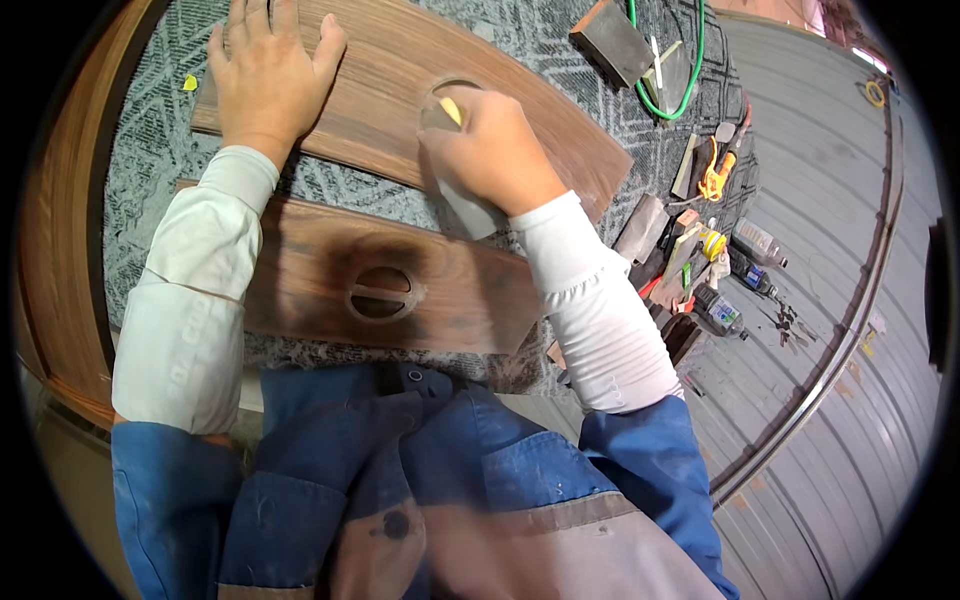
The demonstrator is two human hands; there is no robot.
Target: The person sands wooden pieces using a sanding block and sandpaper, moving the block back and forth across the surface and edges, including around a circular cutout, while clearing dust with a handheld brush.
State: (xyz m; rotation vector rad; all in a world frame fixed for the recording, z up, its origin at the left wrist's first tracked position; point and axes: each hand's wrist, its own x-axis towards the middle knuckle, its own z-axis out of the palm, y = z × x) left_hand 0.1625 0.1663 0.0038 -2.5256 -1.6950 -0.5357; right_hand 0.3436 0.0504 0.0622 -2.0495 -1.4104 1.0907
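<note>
My left hand [271, 79] lies flat with fingers spread on the far wooden panel [375, 52], at its left part. Over a round recess [456, 85] in that same panel, my right hand [487, 142] grips a grey sheet [472, 206], which looks like sandpaper; its lower part hangs past the panel's near edge. A small yellow piece [451, 111] shows at my right fingers; what it belongs to is unclear. Closer to me lies a second wooden panel [465, 285], with a round recess [381, 294] crossed by a bar. Pale dust rings this recess.
Patterned dusty carpet [142, 225] lies under the panels. At the right are a dark block [611, 43], a green hose [697, 60], an orange-handled air blow gun [718, 176], yellow tape [711, 244] and several plastic bottles [718, 309]. A wooden piece [67, 187] stands along the left.
</note>
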